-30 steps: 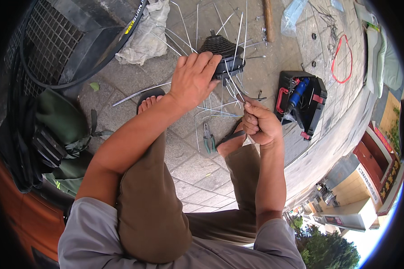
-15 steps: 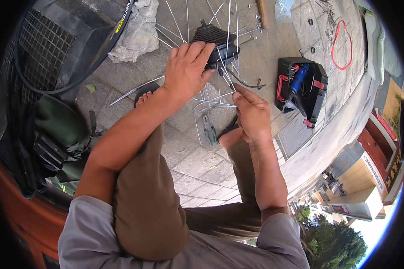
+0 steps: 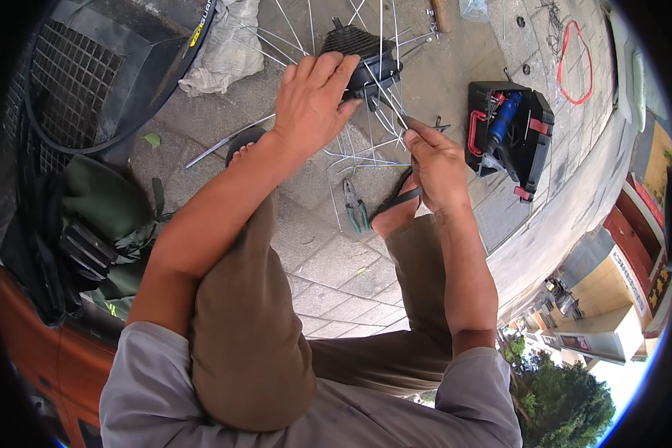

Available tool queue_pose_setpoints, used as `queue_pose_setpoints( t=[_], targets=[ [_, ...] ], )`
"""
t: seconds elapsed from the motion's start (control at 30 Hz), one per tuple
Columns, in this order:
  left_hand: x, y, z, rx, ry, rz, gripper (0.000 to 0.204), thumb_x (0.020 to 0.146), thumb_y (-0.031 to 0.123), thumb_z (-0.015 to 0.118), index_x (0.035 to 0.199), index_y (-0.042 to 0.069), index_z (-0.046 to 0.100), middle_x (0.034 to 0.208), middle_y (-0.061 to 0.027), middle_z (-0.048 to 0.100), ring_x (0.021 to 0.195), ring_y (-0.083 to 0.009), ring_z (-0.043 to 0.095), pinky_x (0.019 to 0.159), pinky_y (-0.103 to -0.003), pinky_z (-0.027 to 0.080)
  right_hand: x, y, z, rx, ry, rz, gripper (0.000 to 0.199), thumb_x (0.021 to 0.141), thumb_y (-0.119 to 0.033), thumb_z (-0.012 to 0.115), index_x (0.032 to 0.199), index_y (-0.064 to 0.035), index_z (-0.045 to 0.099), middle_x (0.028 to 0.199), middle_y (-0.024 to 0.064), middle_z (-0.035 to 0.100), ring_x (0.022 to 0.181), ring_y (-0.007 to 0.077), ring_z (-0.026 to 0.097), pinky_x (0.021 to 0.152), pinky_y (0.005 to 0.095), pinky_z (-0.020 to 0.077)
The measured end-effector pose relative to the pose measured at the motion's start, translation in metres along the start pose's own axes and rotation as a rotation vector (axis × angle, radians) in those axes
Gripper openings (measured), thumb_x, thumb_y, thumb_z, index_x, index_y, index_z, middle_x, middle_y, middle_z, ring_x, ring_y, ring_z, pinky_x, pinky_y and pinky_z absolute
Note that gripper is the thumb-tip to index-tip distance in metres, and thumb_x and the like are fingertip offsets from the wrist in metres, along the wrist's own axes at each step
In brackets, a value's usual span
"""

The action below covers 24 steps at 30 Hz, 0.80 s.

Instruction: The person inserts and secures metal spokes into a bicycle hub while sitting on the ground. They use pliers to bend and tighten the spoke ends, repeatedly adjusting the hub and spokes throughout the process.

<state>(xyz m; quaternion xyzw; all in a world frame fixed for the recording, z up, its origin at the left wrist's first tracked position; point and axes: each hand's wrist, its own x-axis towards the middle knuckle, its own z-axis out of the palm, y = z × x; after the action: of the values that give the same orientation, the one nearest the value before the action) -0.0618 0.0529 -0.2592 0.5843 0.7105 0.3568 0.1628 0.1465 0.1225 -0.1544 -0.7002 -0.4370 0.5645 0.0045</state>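
Note:
A black wheel hub [image 3: 384, 69] with a ribbed sprocket stack [image 3: 355, 41] stands before me, thin metal spokes [image 3: 381, 30] fanning out from it. My left hand [image 3: 310, 104] is curled over the hub's left side, its fingertips on the top and the thumb at the lower edge. To the right and below, my right hand [image 3: 437, 160] pinches the ends of spokes that slant down from the hub; how many lie in the pinch is hidden. Below the hub, loose spokes [image 3: 366, 161] lie across the paving, beside green-handled pliers [image 3: 356, 207].
An open black toolbox [image 3: 537, 153] with a blue tool [image 3: 505, 116] lies at the right, near a red loop [image 3: 576, 67]. At the left are a crumpled white sack [image 3: 220, 56], a black tyre [image 3: 175, 78] and a dark green bag [image 3: 101, 198]. A wooden handle [image 3: 441, 15] lies at the top.
My right hand has moved a little to the right with the spoke ends, away from the hub. My left hand keeps its hold, and the whole view has shifted slightly.

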Motion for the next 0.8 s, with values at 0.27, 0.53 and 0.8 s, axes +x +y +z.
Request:
queue_pose_setpoints(
  t=[0.27, 0.53, 0.8],
  targets=[
    [-0.001, 0.001, 0.001, -0.017, 0.002, -0.005, 0.077, 0.074, 0.022, 0.090, 0.144, 0.010, 0.061, 0.130, -0.0075, 0.062, 0.110, -0.0300, 0.058, 0.094, -0.043, 0.044, 0.008, -0.010, -0.006, 0.044, -0.034, -0.012, 0.032, 0.102, -0.017, 0.071, 0.130, -0.0017, 0.076, 0.076, -0.0026, 0.064, 0.060, 0.0053, 0.049, 0.056, 0.0229, 0.0401],
    [-0.003, -0.004, 0.003, -0.016, 0.015, 0.010, 0.078, 0.074, 0.022, 0.090, 0.145, 0.010, 0.060, 0.132, -0.0081, 0.062, 0.111, -0.0299, 0.058, 0.094, -0.044, 0.044, -0.001, -0.017, 0.003, -0.001, 0.004, 0.000, 0.034, 0.103, -0.014, 0.068, 0.132, 0.0037, 0.073, 0.087, -0.0023, 0.069, 0.070, 0.0059, 0.055, 0.063, 0.0224, 0.0444],
    [-0.003, 0.000, 0.003, -0.028, 0.003, -0.017, 0.076, 0.075, 0.022, 0.090, 0.144, 0.011, 0.061, 0.131, -0.0082, 0.061, 0.116, -0.0307, 0.057, 0.096, -0.044, 0.044, -0.001, -0.006, 0.002, -0.004, -0.018, 0.046, 0.037, 0.100, -0.018, 0.073, 0.131, 0.0015, 0.075, 0.088, -0.0010, 0.070, 0.072, 0.0065, 0.054, 0.067, 0.0238, 0.0470]
  ],
)
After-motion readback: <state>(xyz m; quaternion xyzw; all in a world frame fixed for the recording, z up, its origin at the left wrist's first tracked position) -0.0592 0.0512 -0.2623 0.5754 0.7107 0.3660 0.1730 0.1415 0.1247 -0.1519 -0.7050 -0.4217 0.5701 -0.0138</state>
